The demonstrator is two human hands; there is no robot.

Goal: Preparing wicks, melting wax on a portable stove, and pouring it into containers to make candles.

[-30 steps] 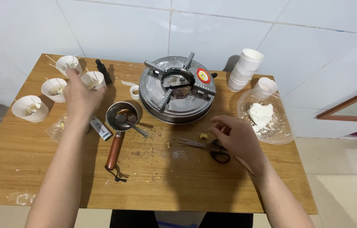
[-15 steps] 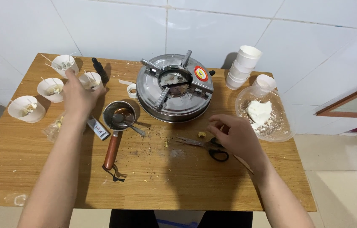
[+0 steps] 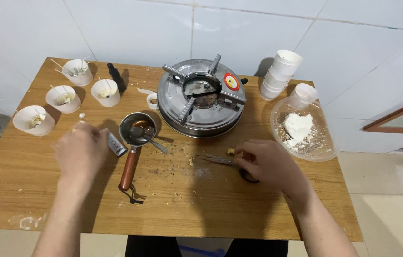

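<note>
**Hands low over counter, right on scissors**

Right hand (image 3: 270, 164) rests on the wooden counter (image 3: 239, 209), fingers curled down onto the dark handle of the scissors (image 3: 225, 162); blades lie flat pointing left, toward the middle of the counter. Small yellowish crumb (image 3: 230, 152) just beside the fingertips. Left hand (image 3: 81, 153) hovers over the left part of the counter, motion-blurred, fingers loosely bent; can't tell if it grips anything. Small tube (image 3: 115, 143) lies just right of it, touching or nearly touching the small metal pan (image 3: 137, 129). Pan has a wooden handle pointing toward the person and a spoon (image 3: 151, 142) resting in it.

Round metal stove (image 3: 201, 97) sits at centre back, just behind the pan. Four white paper cups (image 3: 63, 98) with wicks and sticks clustered back left, well apart from the right hand. Dark little bottle (image 3: 114, 72) beside them. Stack of white cups (image 3: 280, 74) back right; clear plastic bowl (image 3: 325, 143) with white wax chunks at the right edge, near the right hand
</note>
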